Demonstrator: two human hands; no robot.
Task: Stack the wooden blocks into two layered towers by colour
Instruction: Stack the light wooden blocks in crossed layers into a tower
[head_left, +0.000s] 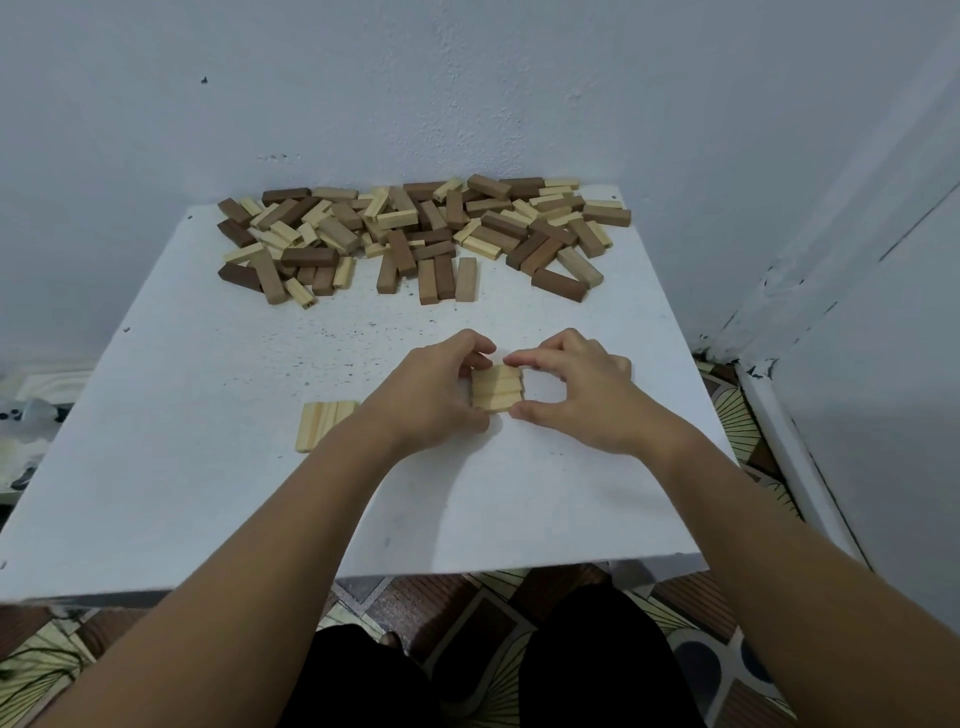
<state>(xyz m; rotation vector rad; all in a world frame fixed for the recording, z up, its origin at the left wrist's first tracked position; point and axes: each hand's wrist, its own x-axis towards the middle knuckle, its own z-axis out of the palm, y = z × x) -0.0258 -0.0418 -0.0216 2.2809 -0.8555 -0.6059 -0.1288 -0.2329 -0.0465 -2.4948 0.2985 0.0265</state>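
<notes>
Two hands work at the centre of the frame on a white table (208, 493). Left hand (436, 395): fingers curled, pinching the left end of a row of three pale blocks (496, 388), thumb low against the near block. Right hand (576, 389): fingers curled, index finger and thumb pinching the right end of the same row, fingertips meeting those of the left hand above the far block. The three pale blocks lie flat, side by side and touching, long axes running left to right.

Left of centre, partly covered by the left forearm, a second set of pale blocks (322, 423) lies flat on the table, side by side and touching, long axes pointing toward the upper frame. Its count cannot be told.

Across the upper middle of the frame, along the table's far edge against the wall (467, 93), a loose pile of mixed blocks (415, 228) is spread: dark brown, mid brown and pale pieces, jumbled and overlapping.

At the bottom of the frame, patterned floor (753, 426) shows around the person's dark-clothed knees (597, 665).
</notes>
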